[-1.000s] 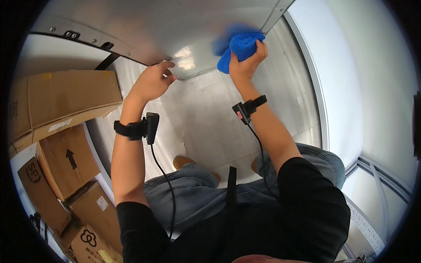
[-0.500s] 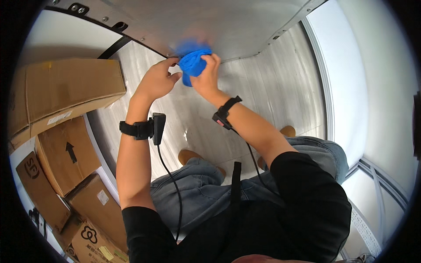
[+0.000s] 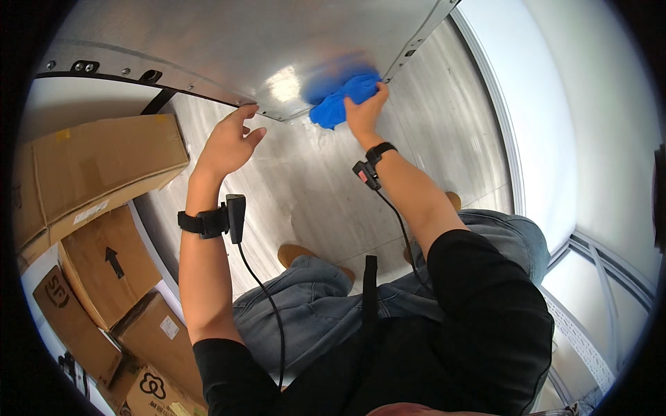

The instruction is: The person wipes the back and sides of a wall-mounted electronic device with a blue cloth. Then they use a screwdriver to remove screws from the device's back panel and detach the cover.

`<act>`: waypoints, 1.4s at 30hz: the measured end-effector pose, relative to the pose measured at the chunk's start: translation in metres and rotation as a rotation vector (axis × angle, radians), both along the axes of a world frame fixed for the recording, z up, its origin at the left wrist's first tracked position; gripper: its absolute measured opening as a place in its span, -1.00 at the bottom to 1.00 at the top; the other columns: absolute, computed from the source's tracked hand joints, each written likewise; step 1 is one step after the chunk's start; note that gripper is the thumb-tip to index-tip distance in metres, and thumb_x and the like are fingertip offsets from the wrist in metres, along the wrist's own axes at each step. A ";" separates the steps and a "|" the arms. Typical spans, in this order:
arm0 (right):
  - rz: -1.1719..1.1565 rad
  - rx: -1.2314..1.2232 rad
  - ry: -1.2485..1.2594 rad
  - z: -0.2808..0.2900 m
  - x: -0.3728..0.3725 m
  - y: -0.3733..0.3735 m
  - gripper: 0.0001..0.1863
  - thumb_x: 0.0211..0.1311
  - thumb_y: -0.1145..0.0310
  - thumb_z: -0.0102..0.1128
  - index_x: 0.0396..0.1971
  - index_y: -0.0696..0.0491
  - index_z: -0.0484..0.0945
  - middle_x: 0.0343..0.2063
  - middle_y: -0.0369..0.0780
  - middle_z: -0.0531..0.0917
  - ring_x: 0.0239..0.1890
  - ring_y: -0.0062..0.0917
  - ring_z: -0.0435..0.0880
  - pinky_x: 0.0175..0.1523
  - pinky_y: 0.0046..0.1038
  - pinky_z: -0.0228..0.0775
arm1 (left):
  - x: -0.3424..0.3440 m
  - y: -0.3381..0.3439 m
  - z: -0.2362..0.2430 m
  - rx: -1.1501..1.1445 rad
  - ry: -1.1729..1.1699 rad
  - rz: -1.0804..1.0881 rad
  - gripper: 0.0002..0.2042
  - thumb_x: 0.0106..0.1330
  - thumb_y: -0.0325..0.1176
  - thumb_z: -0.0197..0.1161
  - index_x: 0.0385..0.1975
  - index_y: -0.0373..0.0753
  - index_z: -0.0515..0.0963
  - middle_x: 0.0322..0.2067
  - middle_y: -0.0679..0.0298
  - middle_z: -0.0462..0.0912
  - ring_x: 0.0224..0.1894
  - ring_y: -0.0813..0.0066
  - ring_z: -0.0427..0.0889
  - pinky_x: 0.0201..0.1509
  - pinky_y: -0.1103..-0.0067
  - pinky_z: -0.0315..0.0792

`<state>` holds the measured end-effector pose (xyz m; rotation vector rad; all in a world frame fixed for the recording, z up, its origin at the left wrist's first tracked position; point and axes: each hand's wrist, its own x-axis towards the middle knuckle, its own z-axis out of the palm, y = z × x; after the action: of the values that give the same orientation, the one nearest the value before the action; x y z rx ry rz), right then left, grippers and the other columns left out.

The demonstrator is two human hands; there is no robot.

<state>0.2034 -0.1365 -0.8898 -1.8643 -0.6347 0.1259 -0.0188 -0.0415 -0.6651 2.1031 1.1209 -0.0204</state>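
The camera sits on my head and looks down and a bit ahead. My black shirt is close to it, big at the bottom. My left hand and right hand are farther off, in the upper middle. The round view bends long lines and has black corners.
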 end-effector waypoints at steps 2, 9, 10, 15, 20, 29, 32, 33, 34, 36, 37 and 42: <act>-0.053 -0.023 0.015 -0.003 0.015 -0.001 -0.17 -0.09 0.48 0.37 0.15 0.26 0.04 0.05 0.11 0.24 0.13 0.01 0.29 0.23 -0.14 0.16 | -0.003 -0.001 0.000 0.006 -0.009 0.004 -0.54 0.26 -0.37 0.22 0.15 -0.35 0.37 0.04 0.01 0.53 -0.18 0.27 0.64 -0.06 0.47 0.50; -0.017 0.056 0.170 -0.015 -0.005 0.006 -0.16 -0.01 0.43 0.39 0.15 0.27 -0.01 0.05 0.14 0.24 0.12 0.01 0.33 0.22 -0.14 0.17 | -0.004 -0.005 -0.007 0.040 -0.079 0.023 -0.56 0.25 -0.40 0.19 0.14 -0.35 0.39 0.01 -0.04 0.54 -0.15 0.19 0.63 -0.03 0.46 0.49; -0.016 0.057 0.217 -0.013 -0.019 0.011 -0.17 0.00 0.44 0.38 0.15 0.27 -0.02 0.05 0.14 0.24 0.12 0.00 0.33 0.22 -0.15 0.17 | -0.003 -0.005 -0.006 0.040 -0.079 0.031 -0.57 0.25 -0.39 0.19 0.13 -0.35 0.40 0.00 -0.05 0.55 -0.13 0.13 0.62 -0.01 0.44 0.48; 0.012 0.136 0.408 0.030 -0.067 0.025 -0.21 0.05 0.50 0.33 0.12 0.25 -0.07 0.04 0.12 0.21 0.12 -0.06 0.32 0.24 -0.15 0.15 | -0.008 -0.004 0.001 0.055 -0.017 0.011 -0.56 0.26 -0.40 0.19 0.15 -0.32 0.38 -0.01 -0.03 0.56 -0.19 0.25 0.65 -0.07 0.46 0.49; 0.010 0.180 0.312 0.103 -0.067 0.026 -0.19 0.04 0.51 0.33 0.15 0.21 -0.08 0.06 0.02 0.17 0.17 -0.15 0.24 0.28 -0.17 0.09 | -0.012 -0.001 0.013 0.091 -0.017 0.045 -0.77 0.27 -0.38 0.20 -0.17 -0.38 0.57 -0.29 0.06 0.68 -0.25 0.29 0.64 -0.11 0.47 0.48; 0.216 0.506 -0.343 0.246 -0.058 0.024 -0.27 -0.23 0.58 0.33 0.10 0.00 0.36 0.02 -0.06 0.26 0.09 -0.14 0.30 0.18 -0.22 0.19 | 0.008 -0.015 0.069 0.181 -0.472 0.178 -0.88 0.30 -0.48 0.20 -0.27 -0.40 0.59 -0.45 0.25 0.64 -0.40 0.59 0.60 -0.28 0.64 0.48; 0.308 0.512 -0.523 0.259 -0.056 0.027 -0.28 -0.36 0.58 0.34 0.02 -0.06 0.48 -0.03 -0.08 0.32 0.04 -0.12 0.33 0.11 -0.20 0.24 | 0.009 -0.010 0.069 0.311 -0.747 0.356 -0.87 0.32 -0.47 0.17 -0.26 -0.37 0.60 -0.51 0.28 0.63 -0.45 0.62 0.59 -0.33 0.66 0.48; 0.311 0.507 -0.577 0.262 -0.055 0.028 -0.29 -0.37 0.57 0.35 0.01 -0.06 0.50 -0.04 -0.08 0.33 0.03 -0.12 0.35 0.09 -0.20 0.26 | 0.008 -0.011 0.072 0.349 -0.841 0.415 -0.88 0.30 -0.47 0.17 -0.27 -0.34 0.62 -0.56 0.30 0.63 -0.48 0.65 0.59 -0.37 0.68 0.47; 0.311 0.501 -0.630 0.263 -0.050 0.027 -0.29 -0.39 0.57 0.35 -0.01 -0.07 0.52 -0.05 -0.09 0.34 0.02 -0.12 0.36 0.07 -0.19 0.27 | 0.008 -0.013 0.077 0.392 -0.841 0.409 -0.89 0.31 -0.46 0.18 -0.27 -0.32 0.62 -0.59 0.34 0.60 -0.48 0.66 0.59 -0.38 0.70 0.46; 0.239 0.489 -0.527 0.256 -0.029 0.023 -0.28 -0.38 0.56 0.36 0.01 -0.08 0.50 -0.03 -0.09 0.34 0.00 -0.12 0.36 0.05 -0.18 0.29 | 0.016 -0.019 0.084 0.475 -0.860 0.425 -0.88 0.32 -0.44 0.19 -0.24 -0.32 0.59 -0.61 0.35 0.57 -0.48 0.68 0.58 -0.39 0.72 0.45; 0.208 0.486 -0.471 0.258 -0.018 0.018 -0.27 -0.38 0.56 0.37 0.01 -0.09 0.49 -0.03 -0.10 0.33 0.00 -0.12 0.37 0.04 -0.17 0.30 | 0.018 -0.022 0.085 0.510 -0.887 0.431 -0.88 0.33 -0.44 0.18 -0.22 -0.33 0.57 -0.60 0.36 0.56 -0.49 0.69 0.57 -0.39 0.72 0.44; 0.002 0.484 -0.468 0.266 0.052 -0.005 -0.24 -0.34 0.58 0.35 0.07 -0.07 0.39 -0.06 -0.08 0.37 0.00 -0.11 0.39 0.04 -0.19 0.30 | 0.026 -0.025 0.092 0.522 -1.045 0.475 -0.81 0.33 -0.43 0.19 -0.14 -0.33 0.42 -0.51 0.36 0.50 -0.53 0.69 0.47 -0.42 0.74 0.42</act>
<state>0.2555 -0.1416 -0.6238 -1.4218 -0.8949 -0.4418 0.0076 -0.0663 -0.5735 1.7375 0.9381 1.5367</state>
